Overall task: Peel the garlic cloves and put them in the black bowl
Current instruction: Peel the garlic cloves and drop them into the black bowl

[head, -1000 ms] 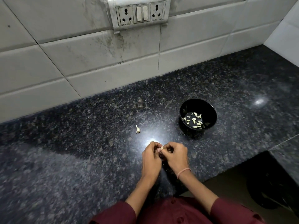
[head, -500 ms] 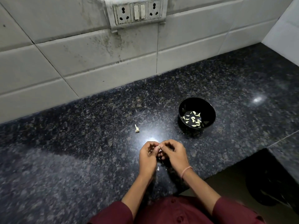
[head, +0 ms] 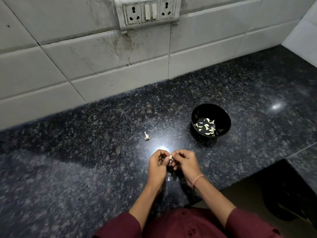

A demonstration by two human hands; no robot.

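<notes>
— What sort of surface was it?

— A dark, speckled stone countertop (head: pixel 85 169), polished, with a bright patch of glare just beyond the hands. Behind it ran a wall of white tiles (head: pixel 85 57), stained and streaked below a socket panel (head: pixel 149 12) with two outlets and two switches.

— And the garlic?

— One small, pale garlic clove (head: pixel 170 157) was held above the counter, near its front edge. The left hand (head: pixel 157 166) and the right hand (head: pixel 186 163) were both curled in on it, fingertips pinching it between them. I couldn't tell how much skin was left on it.

— The bowl?

— The black bowl (head: pixel 224 121) stood on the counter beyond the hands and to the right, well apart from them. Its bottom held a scatter of peeled cloves (head: pixel 206 127) — creamy, crescent-shaped.

— Anything else lying about?

— A garlic stem scrap (head: pixel 146 136) lay to the left of the bowl, and a white skin flake (head: pixel 168 178) lay under the hands. There was a pinkish band (head: pixel 198 180) on the right wrist, and maroon sleeves (head: pixel 120 227).
</notes>
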